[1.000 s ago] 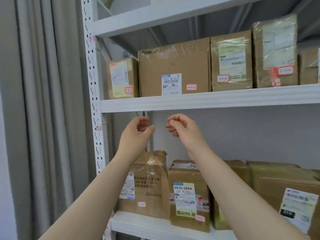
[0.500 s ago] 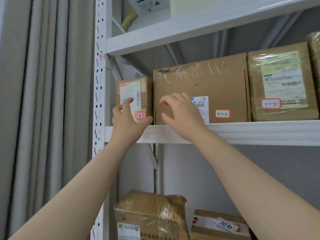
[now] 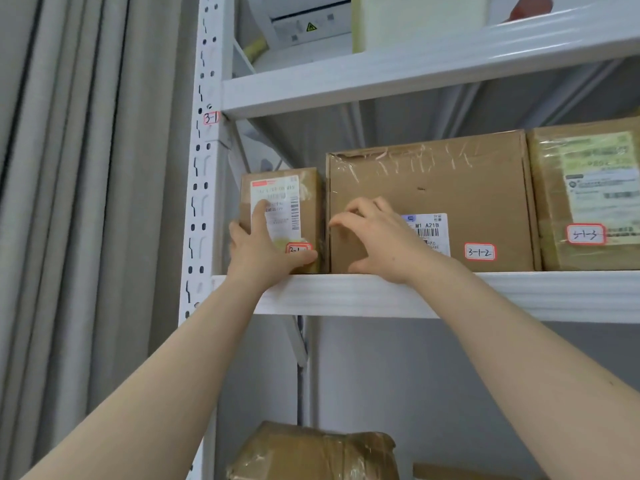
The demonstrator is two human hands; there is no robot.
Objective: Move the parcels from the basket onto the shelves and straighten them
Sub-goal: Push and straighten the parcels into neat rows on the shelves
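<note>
A small brown parcel (image 3: 306, 209) tagged 3-1-1 stands at the left end of the middle shelf (image 3: 346, 292). My left hand (image 3: 266, 247) holds it: some fingers wrap its left edge, the index finger lies on the white label, and the thumb runs along its bottom front. Right beside it stands a large brown parcel (image 3: 450, 188) tagged 3-1-2. My right hand (image 3: 377, 237) rests bent fingertips on that parcel's front near its left edge, thumb down at the shelf lip. No basket is in view.
A third taped parcel (image 3: 588, 188) tagged 3-1-3 stands to the right. The white upright post (image 3: 202, 188) and a grey curtain (image 3: 86, 202) are on the left. The top shelf (image 3: 415, 67) carries a white device. More parcels (image 3: 311, 452) sit on the shelf below.
Both hands rose from in front of the lower shelf to the middle shelf. The left hand closed round the small parcel and the right reached the large parcel's left edge. The view tilted upward.
</note>
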